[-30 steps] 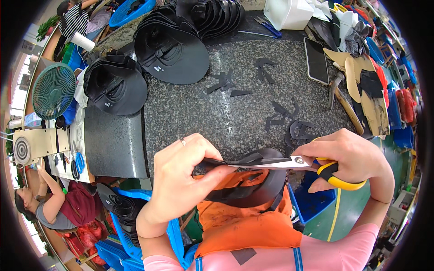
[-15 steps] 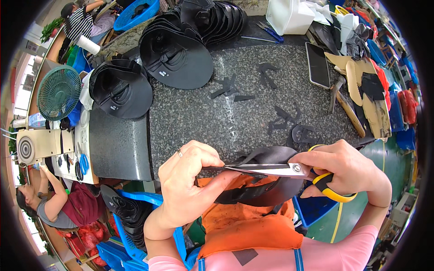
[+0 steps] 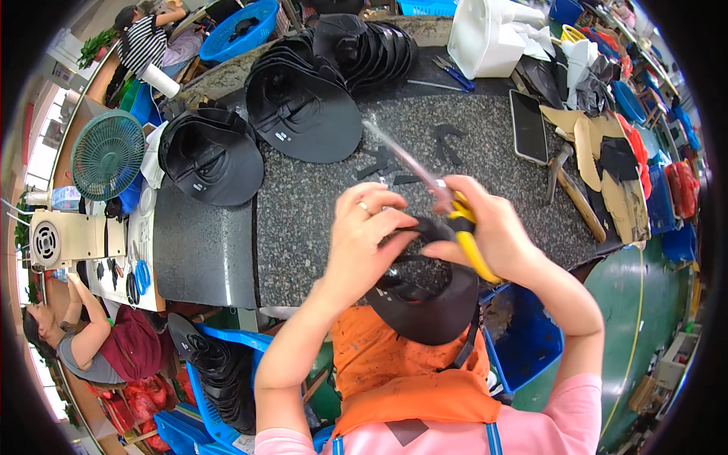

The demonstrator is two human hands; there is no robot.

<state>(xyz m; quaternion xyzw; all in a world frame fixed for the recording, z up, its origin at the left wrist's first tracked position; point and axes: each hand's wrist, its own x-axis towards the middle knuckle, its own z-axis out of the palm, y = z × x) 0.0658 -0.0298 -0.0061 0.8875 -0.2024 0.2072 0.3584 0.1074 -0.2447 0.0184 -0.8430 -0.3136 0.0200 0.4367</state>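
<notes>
A black shoe upper (image 3: 434, 309) hangs in front of me, its rounded end over my orange apron (image 3: 409, 390). My left hand (image 3: 371, 239) is closed on the upper's far edge, pinching it between thumb and fingers. My right hand (image 3: 497, 235) grips scissors (image 3: 472, 239) with yellow and black handles. Their blades point up and left, away from the upper, and are blurred by motion. My right thumb reaches to the upper's edge. Beyond my hands, thin black scraps (image 3: 447, 144) lie on the speckled stone slab (image 3: 303, 227).
Nested black uppers (image 3: 307, 125) stand at the back, with another stack (image 3: 212, 159) at left. On the right lie a phone (image 3: 528, 127), a hammer (image 3: 580, 201) and tan pieces (image 3: 584, 152). A blue bin (image 3: 542, 349) sits below. Two people work at the left.
The scissors have left the upper's edge and swung up and left. My left hand moved right and away from me; my right hand moved left. The upper has turned, showing its inside.
</notes>
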